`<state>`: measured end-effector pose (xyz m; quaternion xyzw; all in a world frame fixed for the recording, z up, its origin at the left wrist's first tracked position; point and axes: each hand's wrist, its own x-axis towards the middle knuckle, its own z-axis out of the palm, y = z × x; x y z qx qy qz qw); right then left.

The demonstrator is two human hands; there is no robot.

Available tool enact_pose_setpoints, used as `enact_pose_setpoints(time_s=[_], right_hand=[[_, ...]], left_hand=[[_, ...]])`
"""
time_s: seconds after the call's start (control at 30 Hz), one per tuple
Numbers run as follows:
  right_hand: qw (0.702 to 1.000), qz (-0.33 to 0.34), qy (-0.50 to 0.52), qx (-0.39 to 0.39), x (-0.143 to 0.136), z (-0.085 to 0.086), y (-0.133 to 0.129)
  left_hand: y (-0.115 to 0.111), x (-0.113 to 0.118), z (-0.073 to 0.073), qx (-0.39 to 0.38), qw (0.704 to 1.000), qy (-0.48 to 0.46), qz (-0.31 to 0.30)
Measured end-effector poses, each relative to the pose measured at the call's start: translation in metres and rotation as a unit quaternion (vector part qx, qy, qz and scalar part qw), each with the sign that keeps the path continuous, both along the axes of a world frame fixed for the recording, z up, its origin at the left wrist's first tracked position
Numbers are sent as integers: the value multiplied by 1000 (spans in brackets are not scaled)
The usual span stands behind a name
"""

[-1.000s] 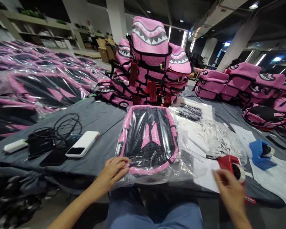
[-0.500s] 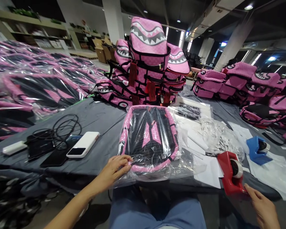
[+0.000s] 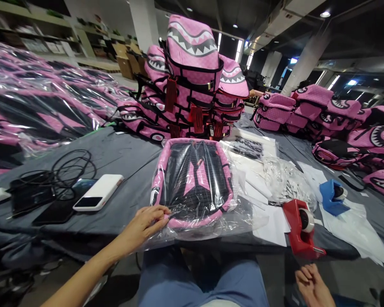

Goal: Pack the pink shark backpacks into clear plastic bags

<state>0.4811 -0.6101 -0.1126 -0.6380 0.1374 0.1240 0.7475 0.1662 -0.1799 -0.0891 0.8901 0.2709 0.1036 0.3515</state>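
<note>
**Grey cloth-covered table (image 3: 137,160) with bagged backpack at its near edge**

Far centre: a tall stack of pink, shark-tooth-printed backpacks (image 3: 193,57). Near centre: a clear plastic bag (image 3: 224,226) encloses a rectangular pink-and-black fabric backpack (image 3: 196,183). Near right: a red tape dispenser (image 3: 296,230). The left hand (image 3: 151,219) rests on the bag's near left corner; whether its fingers pinch the plastic cannot be told. The right hand (image 3: 311,279), narrowly curled, lies near the dispenser, its contents indiscernible.

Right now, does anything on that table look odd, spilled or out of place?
Nothing looks spilled. The red dispenser sits right at the edge of the table, perhaps slightly over it, which seems precarious; the black cable lies in messy loops.
</note>
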Motion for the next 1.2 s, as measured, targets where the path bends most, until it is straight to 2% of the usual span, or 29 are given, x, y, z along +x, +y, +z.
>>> enact_pose_setpoints(time_s=[0.07, 0.1, 0.13, 0.2, 0.23, 0.27, 0.33, 0.4, 0.43, 0.47, 0.5, 0.53, 0.57, 0.63, 0.73, 0.8, 0.9, 1.0, 1.1, 1.13, 1.17, 1.2], right_hand=[[987, 126, 22, 93, -18, -1, 32], [969, 206, 34, 134, -30, 4, 52], [943, 293, 38, 156, -42, 13, 74], [876, 461, 1, 145, -68, 39, 124], [829, 543, -46, 125, -79, 54, 151], [765, 626, -117, 92, -88, 69, 180], [613, 741, -272, -8, -101, 93, 239], [467, 793, -383, -76, -108, 102, 296], [408, 799, -426, -120, -110, 101, 321], [361, 799, -452, -164, -111, 97, 342], [331, 794, -466, -207, -110, 91, 360], [321, 784, -470, -248, -108, 86, 373], [325, 770, -469, -284, -105, 81, 381], [357, 732, -473, -337, -99, 78, 384], [403, 655, -529, -358, -99, 83, 367], [413, 645, -554, -327, -108, 86, 351], [378, 682, -530, -332, -131, 78, 340], [339, 693, -498, -396, -149, 65, 351], [335, 701, -474, -415, -152, 63, 365], [351, 701, -471, -404, -149, 66, 365], [380, 699, -474, -378, -143, 68, 361], [422, 686, -488, -337, -135, 71, 351]], left_hand=[[1, 0, 0, -4, 1000, 2, -5], [1, 0, 0, -7, 1000, 0, -7], [1, -1, 0, -8, 1000, -4, -7], [0, -1, 0, -10, 1000, -10, -9], [0, -1, 1, -9, 1000, -13, -11], [0, -2, 1, -9, 1000, -14, -15], [-1, -1, 2, -9, 1000, -18, -19], [-1, -1, 0, -11, 1000, -24, -15], [-1, -1, -2, -11, 999, -29, -12], [-2, 0, -4, -11, 999, -35, -9], [-2, 0, -7, -9, 999, -41, -5], [-2, 0, -10, -7, 999, -47, -4], [-2, 1, -13, -4, 999, -55, 0], [-1, 1, -19, 2, 998, -66, 6], [0, -1, -24, 6, 997, -74, 5], [2, -2, -24, 1, 997, -72, 3], [1, -1, -23, -5, 999, -54, 3], [-2, 2, -17, 6, 999, -34, 17], [0, 1, -2, 28, 997, -45, 49], [4, -1, 4, 23, 996, -61, 64], [11, -3, 9, 5, 993, -84, 86], [19, -5, 12, -24, 987, -109, 120]])
